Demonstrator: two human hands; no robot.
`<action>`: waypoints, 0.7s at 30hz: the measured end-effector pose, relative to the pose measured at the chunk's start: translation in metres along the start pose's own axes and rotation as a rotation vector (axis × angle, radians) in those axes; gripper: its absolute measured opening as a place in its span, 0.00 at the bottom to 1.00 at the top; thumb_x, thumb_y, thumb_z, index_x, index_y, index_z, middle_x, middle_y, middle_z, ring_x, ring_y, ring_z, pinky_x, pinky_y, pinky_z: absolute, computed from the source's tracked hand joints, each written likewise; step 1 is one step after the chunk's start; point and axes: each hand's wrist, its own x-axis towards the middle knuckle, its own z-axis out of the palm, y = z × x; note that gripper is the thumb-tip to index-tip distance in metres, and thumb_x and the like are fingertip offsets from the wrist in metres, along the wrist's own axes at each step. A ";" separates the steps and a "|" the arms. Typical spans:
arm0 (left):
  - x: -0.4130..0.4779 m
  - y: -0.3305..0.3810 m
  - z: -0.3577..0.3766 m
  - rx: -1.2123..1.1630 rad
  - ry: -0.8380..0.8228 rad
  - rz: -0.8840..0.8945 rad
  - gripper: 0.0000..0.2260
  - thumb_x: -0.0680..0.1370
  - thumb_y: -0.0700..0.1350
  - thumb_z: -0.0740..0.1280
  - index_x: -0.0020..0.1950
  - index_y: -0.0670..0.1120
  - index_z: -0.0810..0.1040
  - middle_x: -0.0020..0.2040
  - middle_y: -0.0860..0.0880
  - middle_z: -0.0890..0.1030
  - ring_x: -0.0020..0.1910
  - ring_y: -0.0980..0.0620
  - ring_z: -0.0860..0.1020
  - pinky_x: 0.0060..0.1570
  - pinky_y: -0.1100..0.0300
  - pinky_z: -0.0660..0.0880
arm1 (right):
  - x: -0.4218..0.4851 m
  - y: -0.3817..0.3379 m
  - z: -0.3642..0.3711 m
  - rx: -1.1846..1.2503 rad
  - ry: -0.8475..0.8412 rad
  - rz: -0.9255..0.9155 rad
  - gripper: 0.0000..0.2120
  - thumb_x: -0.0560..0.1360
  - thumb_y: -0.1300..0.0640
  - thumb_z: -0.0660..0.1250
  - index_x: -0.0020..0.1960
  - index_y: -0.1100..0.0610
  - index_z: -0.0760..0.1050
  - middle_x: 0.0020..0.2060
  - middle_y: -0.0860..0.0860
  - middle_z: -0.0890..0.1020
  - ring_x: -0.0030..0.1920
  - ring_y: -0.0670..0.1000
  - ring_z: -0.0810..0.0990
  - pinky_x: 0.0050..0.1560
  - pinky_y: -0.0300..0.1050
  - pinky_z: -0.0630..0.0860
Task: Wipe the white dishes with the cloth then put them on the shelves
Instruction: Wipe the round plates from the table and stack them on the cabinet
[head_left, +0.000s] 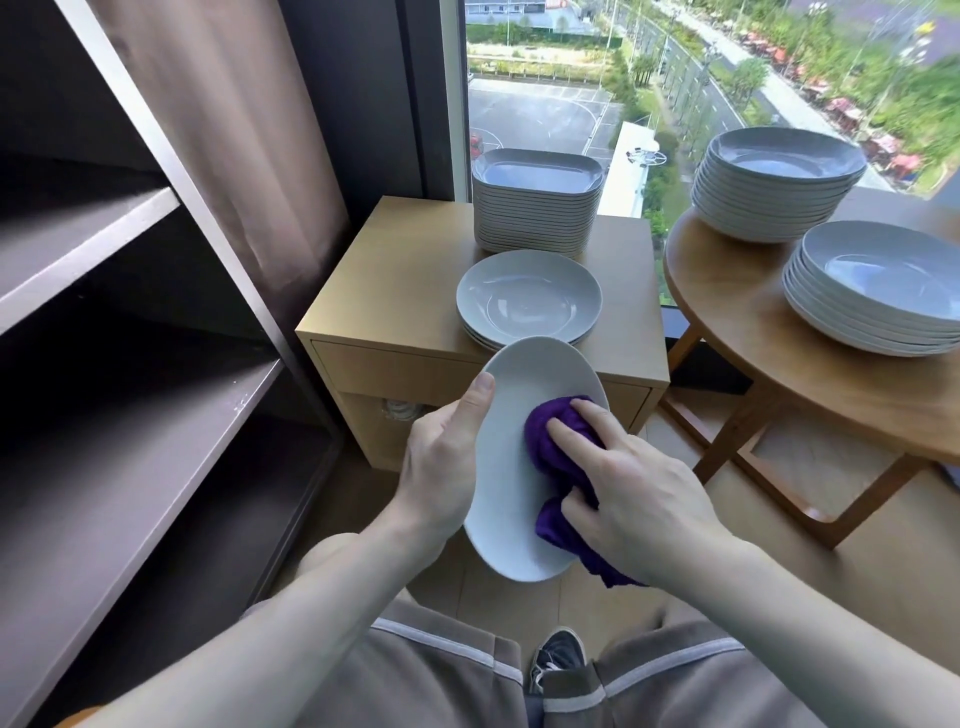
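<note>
L hand (441, 462) grips plate (506, 499) rim, face tilted right; R hand (639, 499) clutches cloth (548, 441) against it.

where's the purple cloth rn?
Head view, lower centre: the purple cloth is bunched under the right hand, pressed against the face of the white plate that the left hand holds by its rim, in front of the wooden cabinet.

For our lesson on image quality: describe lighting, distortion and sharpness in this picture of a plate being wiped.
Head view: daylight from the window backlights the scene, leaving the shelves dim. Head view: the wide-angle lens tilts the shelf uprights. Head view: the street outside smears toward the top right, while the held plate and purple cloth are sharp.
</note>
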 end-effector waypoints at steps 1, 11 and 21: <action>0.001 0.000 -0.001 -0.002 0.004 -0.002 0.29 0.78 0.67 0.67 0.55 0.41 0.86 0.52 0.40 0.87 0.55 0.36 0.84 0.60 0.34 0.78 | 0.002 0.004 0.001 -0.007 -0.015 0.016 0.29 0.74 0.44 0.58 0.75 0.41 0.60 0.77 0.48 0.63 0.54 0.56 0.79 0.43 0.46 0.75; 0.004 0.011 -0.003 -0.039 0.095 0.109 0.31 0.78 0.63 0.64 0.57 0.34 0.82 0.53 0.37 0.86 0.54 0.35 0.85 0.57 0.35 0.79 | -0.004 -0.005 0.008 0.043 -0.181 -0.185 0.24 0.73 0.42 0.57 0.69 0.40 0.63 0.71 0.46 0.68 0.52 0.54 0.80 0.47 0.47 0.79; 0.012 0.009 -0.004 -0.010 0.121 0.031 0.24 0.84 0.61 0.61 0.59 0.43 0.85 0.53 0.45 0.88 0.53 0.46 0.87 0.54 0.48 0.82 | -0.005 -0.002 -0.004 0.251 -0.142 -0.357 0.28 0.73 0.41 0.56 0.73 0.35 0.62 0.75 0.38 0.64 0.61 0.49 0.77 0.57 0.42 0.75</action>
